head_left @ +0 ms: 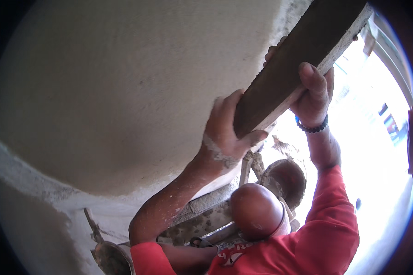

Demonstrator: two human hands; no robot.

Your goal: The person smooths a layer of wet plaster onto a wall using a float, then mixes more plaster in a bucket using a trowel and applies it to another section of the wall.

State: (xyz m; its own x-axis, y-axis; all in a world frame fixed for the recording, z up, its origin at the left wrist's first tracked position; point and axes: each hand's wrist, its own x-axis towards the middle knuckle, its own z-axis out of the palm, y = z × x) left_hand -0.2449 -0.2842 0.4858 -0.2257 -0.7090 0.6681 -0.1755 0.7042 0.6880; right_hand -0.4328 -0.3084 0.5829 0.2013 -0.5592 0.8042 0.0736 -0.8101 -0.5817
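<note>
A long wooden board [303, 64], dark on its broad face and pale along its edge, slants up to the right in front of a plastered wall [119, 96]. My left hand [227, 121] is closed around its lower end, the thumb below and the fingers over the far side. Pale plaster is smeared on that wrist. Higher up, my right hand [314, 94], with a dark beaded bracelet [313, 126] at the wrist, grips the board's right edge. Fingertips [273, 50] show past the board's opposite edge. Whether the board touches the wall I cannot tell.
Below are mortar-stained planks [202, 224] and a round, dirty pan [287, 181]. Another round container [112, 259] sits at the lower left near a stick [93, 224]. A rounded brown shape [257, 211] blocks part of the planks. Bright glare washes out the right side.
</note>
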